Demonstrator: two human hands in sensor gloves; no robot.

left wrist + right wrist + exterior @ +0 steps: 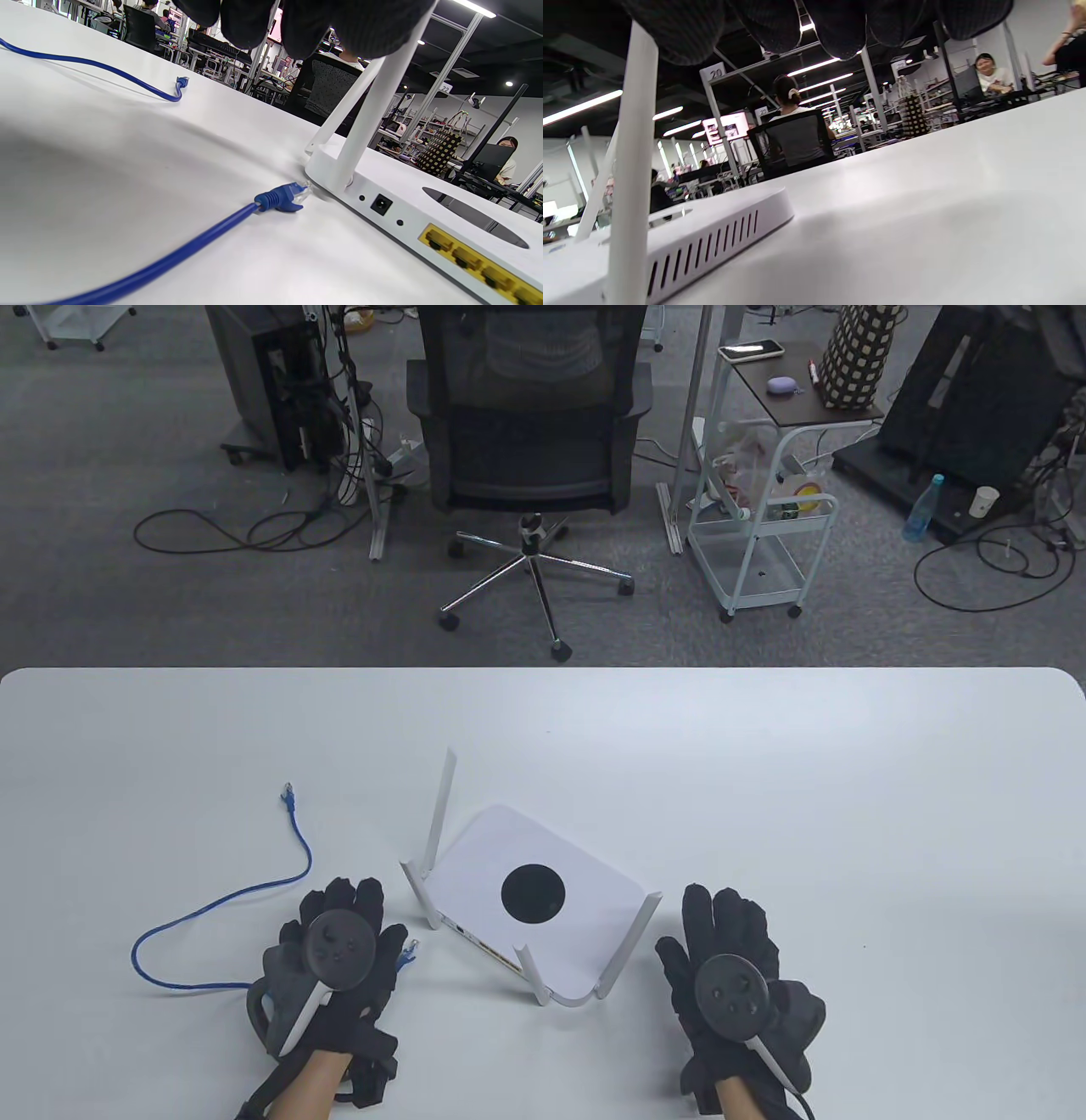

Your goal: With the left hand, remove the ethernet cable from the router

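Note:
A white router with several upright antennas and a black disc on top lies mid-table. A blue ethernet cable lies loose on the table to its left. One plug rests on the table just short of the router's corner, out of the yellow ports. The other plug lies farther back. My left hand lies flat over the cable, fingers spread, holding nothing. My right hand lies flat and empty to the right of the router.
The white table's far edge runs across the middle of the view. Beyond it stand an office chair and a white trolley on the floor.

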